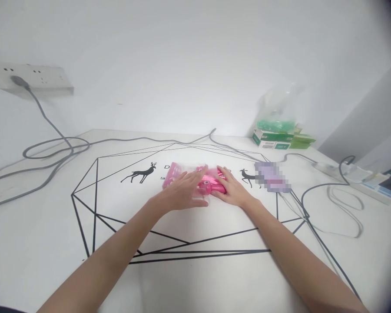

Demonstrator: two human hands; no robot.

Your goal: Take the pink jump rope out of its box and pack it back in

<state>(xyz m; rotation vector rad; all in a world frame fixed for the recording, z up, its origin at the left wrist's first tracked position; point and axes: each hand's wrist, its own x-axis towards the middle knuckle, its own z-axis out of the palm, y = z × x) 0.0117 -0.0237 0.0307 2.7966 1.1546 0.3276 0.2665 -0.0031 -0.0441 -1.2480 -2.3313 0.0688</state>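
Observation:
A clear plastic package with a pink card [171,173] lies on the white table mat, under and left of my left hand [184,189]. That hand rests flat over the package, fingers stretched out and thumb apart, with a clear plastic edge showing beside the thumb. Between my hands sits a shiny pink plastic toy [206,187] with a round eye-like mark; its exact kind cannot be made out. My right hand [230,188] closes round the toy's right end, fingers on the far side and thumb on the near side. Part of the toy is hidden by both hands.
A blurred-out purple phone-like object [273,177] lies right of the mat's deer print. Green-and-white boxes [273,139] with a clear bag [276,108] stand by the wall. Grey cables [57,163] run across the table from a wall socket [35,76]. A power strip [374,191] is at right.

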